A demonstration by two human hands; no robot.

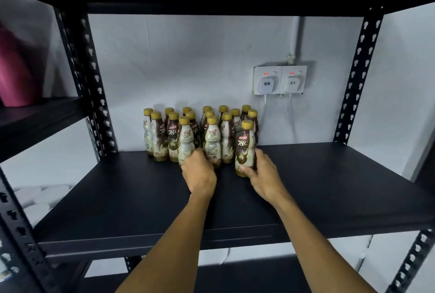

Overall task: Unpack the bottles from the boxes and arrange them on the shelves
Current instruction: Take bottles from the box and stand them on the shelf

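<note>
arms outstretched | left grip [199, 174] curled, hold unclear | right grip [264, 172] clasps bottle [245, 149]

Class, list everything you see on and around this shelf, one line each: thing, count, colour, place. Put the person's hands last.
Kopiko bottles: about sixteen visible, brown and cream, gold caps, upright at shelf back.
Shelf: one, black, centre.
Wall sockets: two, white, red lights lit, right of bottles.
Plugs: two, white, one per socket.
Pink object: one, blurred, left shelf.
Left hand: at bases of two front bottles.
Right hand: grips front right bottle.
</note>
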